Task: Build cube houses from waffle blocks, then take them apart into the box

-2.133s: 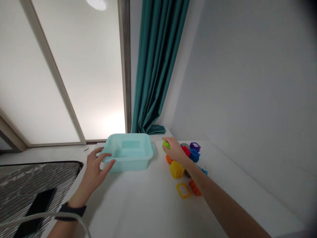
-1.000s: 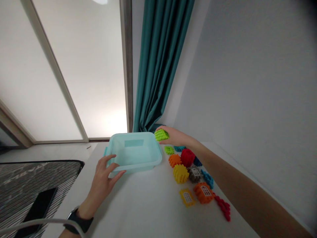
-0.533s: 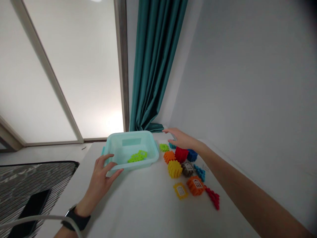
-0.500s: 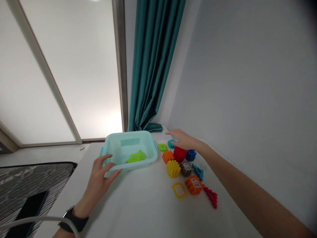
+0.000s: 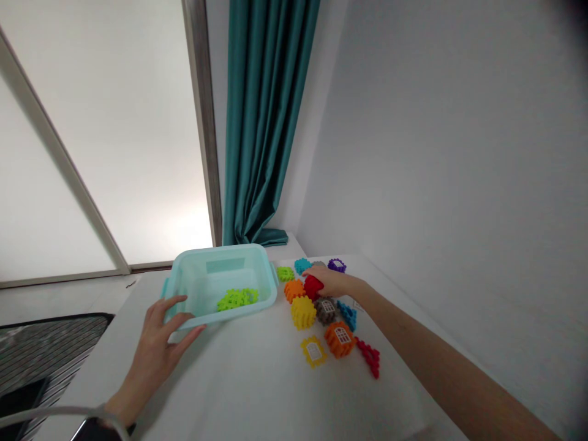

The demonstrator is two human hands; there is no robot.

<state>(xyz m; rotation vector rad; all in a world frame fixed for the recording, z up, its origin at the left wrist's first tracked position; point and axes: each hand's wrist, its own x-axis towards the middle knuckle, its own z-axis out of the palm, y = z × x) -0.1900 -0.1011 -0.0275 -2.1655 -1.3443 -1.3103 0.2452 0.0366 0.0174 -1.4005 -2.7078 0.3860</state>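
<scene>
My left hand (image 5: 158,343) is at the front left corner of a pale turquoise plastic bin (image 5: 197,263), its fingers spread over the rim and the thumb apart in front. Bright green toothed building pieces (image 5: 237,299) lie in the bin. My right hand (image 5: 331,280) has closed over a stack of red toothed building pieces (image 5: 313,286) on the table; its fingertips are partly hidden. Around it sit an orange stack (image 5: 294,290), a yellow stack (image 5: 303,312), a grey-brown stack with a window pattern (image 5: 326,310) and a light blue piece (image 5: 302,265).
Nearer on the white table (image 5: 239,380) are an orange window stack (image 5: 340,340), a yellow window piece (image 5: 314,351) and a red triangular piece (image 5: 369,357). A purple piece (image 5: 337,264) lies farther back. Behind are a teal curtain (image 5: 269,122) and a grey wall (image 5: 436,153).
My right hand has come down from above the pieces onto the red stack. Purple and grey pieces at the back now show. The whole view has shifted, and my left hand stays by the bin.
</scene>
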